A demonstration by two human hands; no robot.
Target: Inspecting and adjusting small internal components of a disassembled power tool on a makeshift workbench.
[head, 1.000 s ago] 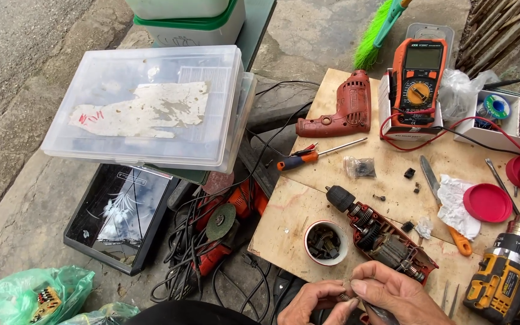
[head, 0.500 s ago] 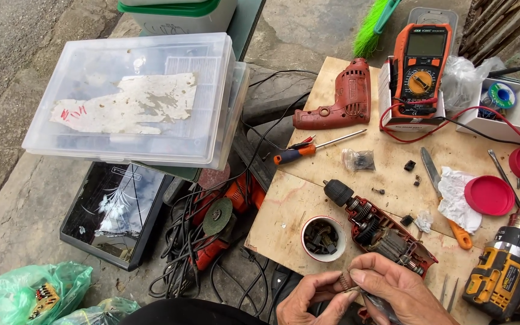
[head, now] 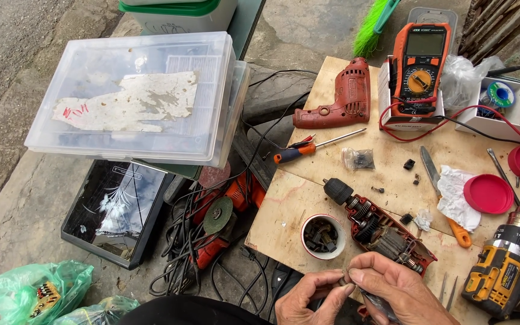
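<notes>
- Pinched between thumb and forefinger tips of both hands: a small dark metal part [head: 343, 280], at the near edge of the plywood work board [head: 332, 90], just near of the opened drill.
- Left hand [head: 308, 298] low at the near edge, palm turned up and inward, fingers curled, thumb pressed to the small part from the left.
- Right hand [head: 395, 289] beside it, knuckles up, wrist angled in from the near right, forefinger bent over the same part; a thin grey tool shaft [head: 375, 303] lying under the palm, its tip hidden.
- Grip on both sides narrow and closed on the part; too small to tell its exact shape.
- Just far of the fingers: an opened red electric drill with exposed copper windings and black chuck [head: 375, 230], lying slantwise, chuck toward the far left.
- Left of that: a small round white cup holding dark bits [head: 323, 236].
- Near right: a yellow and black cordless drill [head: 504, 272], upright-tilted.
- Farther off: a red drill casing half [head: 338, 96], an orange multimeter with red leads [head: 420, 69], an orange-handled screwdriver [head: 314, 147], a round red plastic lid [head: 488, 194].
- Far left, off the board: a clear plastic lidded box [head: 139, 99].
</notes>
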